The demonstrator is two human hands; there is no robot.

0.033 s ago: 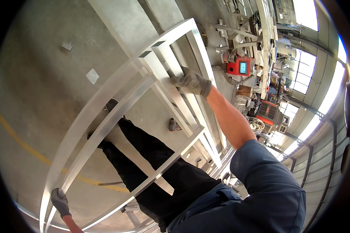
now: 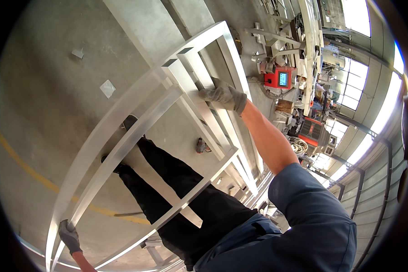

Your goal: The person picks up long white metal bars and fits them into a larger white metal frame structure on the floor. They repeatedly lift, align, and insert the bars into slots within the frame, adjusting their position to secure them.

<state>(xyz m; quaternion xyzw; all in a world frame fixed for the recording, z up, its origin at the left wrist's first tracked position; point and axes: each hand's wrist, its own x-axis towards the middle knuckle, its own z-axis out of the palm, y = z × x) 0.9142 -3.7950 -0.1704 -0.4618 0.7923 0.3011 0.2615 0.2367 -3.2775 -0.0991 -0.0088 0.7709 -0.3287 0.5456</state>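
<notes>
Looking over wide floor (image 2: 41, 99) left of the large metal frame (image 2: 156, 111); losing its near end at the lower edge. Seeing the right hand (image 2: 223, 96), gloved, wrapped over straight bars (image 2: 181, 81), underside hidden; the left hand (image 2: 70, 236) curled around a curved bar (image 2: 93, 188). Barely making out a small tool (image 2: 201, 146) through a gap.

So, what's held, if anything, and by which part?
Left hand: closed around a long metal bar, lower-left stretch. Right hand: on metal tubes near their dark ends; grip unclear.
</notes>
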